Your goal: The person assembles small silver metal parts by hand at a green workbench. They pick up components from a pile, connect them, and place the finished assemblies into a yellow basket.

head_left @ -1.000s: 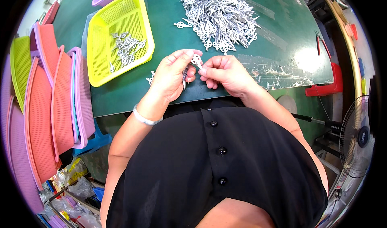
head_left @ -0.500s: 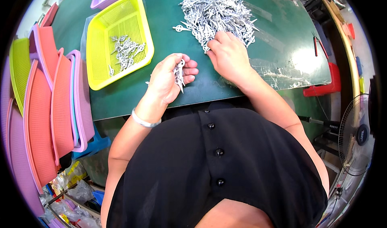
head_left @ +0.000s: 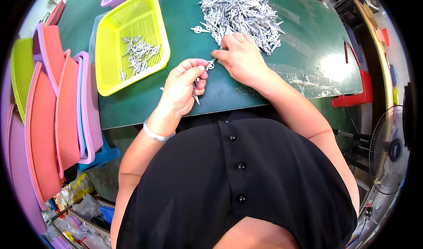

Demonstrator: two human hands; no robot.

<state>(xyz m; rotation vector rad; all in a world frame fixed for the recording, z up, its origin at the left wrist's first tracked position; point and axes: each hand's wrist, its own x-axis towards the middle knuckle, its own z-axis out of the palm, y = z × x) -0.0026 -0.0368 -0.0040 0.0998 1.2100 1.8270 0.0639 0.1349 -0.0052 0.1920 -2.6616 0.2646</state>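
My left hand (head_left: pixel 178 87) is curled around several small grey metal pieces, pointed at one end with a pierced round head; a pointed tip (head_left: pixel 196 100) sticks out below its fingers. Another such grey metal piece (head_left: pixel 211 65) spans the gap between my two hands, its head at my left thumb and forefinger, its thin end at my right fingertips. My right hand (head_left: pixel 244 61) is closed on that end, just in front of a big heap of the same pieces (head_left: pixel 242 17). To the left, a yellow-green plastic basket (head_left: pixel 164 59) holds a smaller lot (head_left: pixel 139 55).
One loose piece (head_left: pixel 200 29) lies left of the heap on the green table (head_left: pixel 185 11). Stacked pink, purple and orange baskets (head_left: pixel 42 134) stand at the left. Red-handled pliers (head_left: pixel 346 53) lie at the right edge, near a red stool (head_left: pixel 354 94) and a fan (head_left: pixel 387 150).
My right hand has drawn back left from the heap, bringing a metal piece to my left fingertips. My left fingers have closed from a loosely open palm.
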